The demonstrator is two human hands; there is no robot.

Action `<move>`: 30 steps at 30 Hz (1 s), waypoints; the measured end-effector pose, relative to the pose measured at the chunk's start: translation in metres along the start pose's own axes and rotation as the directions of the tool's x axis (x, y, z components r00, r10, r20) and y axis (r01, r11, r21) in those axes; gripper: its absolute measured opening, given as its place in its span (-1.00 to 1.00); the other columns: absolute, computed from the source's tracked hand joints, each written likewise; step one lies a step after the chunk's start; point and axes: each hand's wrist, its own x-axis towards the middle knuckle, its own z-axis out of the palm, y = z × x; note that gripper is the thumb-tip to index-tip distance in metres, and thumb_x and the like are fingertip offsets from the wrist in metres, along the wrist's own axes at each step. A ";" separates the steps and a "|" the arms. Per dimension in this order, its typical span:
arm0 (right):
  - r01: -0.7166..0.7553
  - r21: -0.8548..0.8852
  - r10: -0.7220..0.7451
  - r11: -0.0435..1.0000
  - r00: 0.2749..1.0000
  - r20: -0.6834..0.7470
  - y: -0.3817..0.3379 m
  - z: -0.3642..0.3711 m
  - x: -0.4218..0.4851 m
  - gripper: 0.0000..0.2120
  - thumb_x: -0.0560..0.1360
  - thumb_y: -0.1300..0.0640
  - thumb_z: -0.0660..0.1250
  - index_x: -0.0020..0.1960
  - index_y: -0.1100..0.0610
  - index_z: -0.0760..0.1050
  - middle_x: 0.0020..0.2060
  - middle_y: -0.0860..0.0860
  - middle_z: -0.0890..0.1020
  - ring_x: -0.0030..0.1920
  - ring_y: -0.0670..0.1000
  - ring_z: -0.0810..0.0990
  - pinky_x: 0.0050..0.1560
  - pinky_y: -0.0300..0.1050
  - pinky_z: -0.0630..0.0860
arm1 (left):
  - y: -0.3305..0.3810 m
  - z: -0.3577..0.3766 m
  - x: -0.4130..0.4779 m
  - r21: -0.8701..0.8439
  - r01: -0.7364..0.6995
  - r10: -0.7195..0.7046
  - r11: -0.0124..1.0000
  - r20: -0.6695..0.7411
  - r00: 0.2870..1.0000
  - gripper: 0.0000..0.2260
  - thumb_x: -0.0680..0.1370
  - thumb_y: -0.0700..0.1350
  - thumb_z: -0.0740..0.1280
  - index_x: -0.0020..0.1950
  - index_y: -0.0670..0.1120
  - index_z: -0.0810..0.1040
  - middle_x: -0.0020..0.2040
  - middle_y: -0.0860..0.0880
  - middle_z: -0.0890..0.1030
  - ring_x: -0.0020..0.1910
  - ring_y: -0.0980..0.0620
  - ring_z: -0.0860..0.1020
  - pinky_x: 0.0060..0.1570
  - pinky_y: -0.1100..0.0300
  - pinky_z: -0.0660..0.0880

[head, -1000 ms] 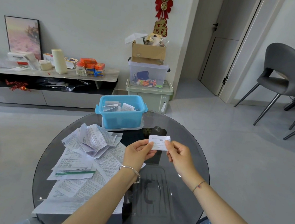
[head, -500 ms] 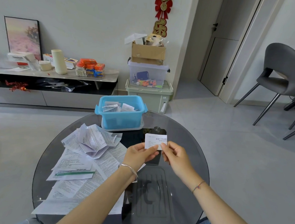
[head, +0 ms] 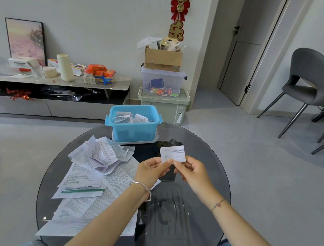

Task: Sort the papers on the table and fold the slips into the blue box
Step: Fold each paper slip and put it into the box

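Glass, dark and round, makes up the bench (head: 214,162) I am looking down on. Above its middle, my left hand (head: 151,170) and right hand (head: 193,173) hold one small white slip (head: 173,153) between them. Both hands pinch its lower edge with thumb and fingertips, and the two pinches nearly meet. The printed face of the slip is turned toward me. It is in the air, off the bench, and nearer to me than the blue box (head: 134,130). The box stands open at the far side of the bench on a clear tray (head: 119,141), with folded slips (head: 129,119) lying inside it. To the left of my hands a spread of printed papers (head: 84,180) covers the bench in flat, overlapping sheets. A crumpled sheet (head: 102,153) lies on top of them at the far end, just beside the box.
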 end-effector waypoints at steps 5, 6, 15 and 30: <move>-0.061 0.068 0.062 0.996 0.998 -0.017 -0.001 -0.004 0.001 -0.90 0.55 0.26 0.30 -0.04 0.16 0.59 -0.43 -0.01 0.60 -0.44 -0.12 0.46 -0.44 -0.28 0.38 | 0.004 -0.001 0.002 0.036 -0.043 0.042 0.998 0.035 0.999 -0.88 0.45 -0.15 0.46 -0.04 -0.14 0.65 -0.26 0.03 0.67 -0.35 0.19 0.58 -0.26 0.37 0.49; -0.066 0.088 0.069 0.994 0.997 -0.032 -0.002 -0.006 0.002 -0.91 0.55 0.27 0.30 -0.09 0.19 0.58 -0.43 -0.01 0.60 -0.44 -0.11 0.47 -0.44 -0.28 0.38 | 0.006 -0.002 0.003 0.033 -0.043 0.042 0.999 0.036 0.998 -0.88 0.45 -0.16 0.46 -0.04 -0.14 0.65 -0.26 0.03 0.67 -0.36 0.19 0.58 -0.27 0.38 0.49; -0.123 0.191 0.130 0.974 0.991 -0.022 -0.008 -0.012 0.009 -0.88 0.54 0.25 0.30 -0.15 0.25 0.56 -0.37 0.05 0.65 -0.40 -0.11 0.55 -0.35 -0.32 0.48 | 0.012 -0.002 0.011 -0.038 -0.004 0.006 0.999 0.053 0.999 -0.81 0.45 -0.18 0.47 0.04 -0.16 0.64 -0.10 -0.06 0.69 -0.33 0.17 0.61 -0.25 0.36 0.52; -0.028 -0.006 0.028 1.000 0.997 -0.071 -0.017 0.007 0.022 -0.84 0.56 0.22 0.29 -0.16 0.21 0.57 -0.37 0.03 0.65 -0.42 -0.10 0.50 -0.43 -0.27 0.41 | 0.025 -0.018 0.017 0.049 -0.023 0.023 0.999 0.009 1.000 -0.78 0.44 -0.15 0.48 0.06 -0.10 0.62 -0.09 0.01 0.69 -0.22 0.15 0.65 -0.24 0.37 0.55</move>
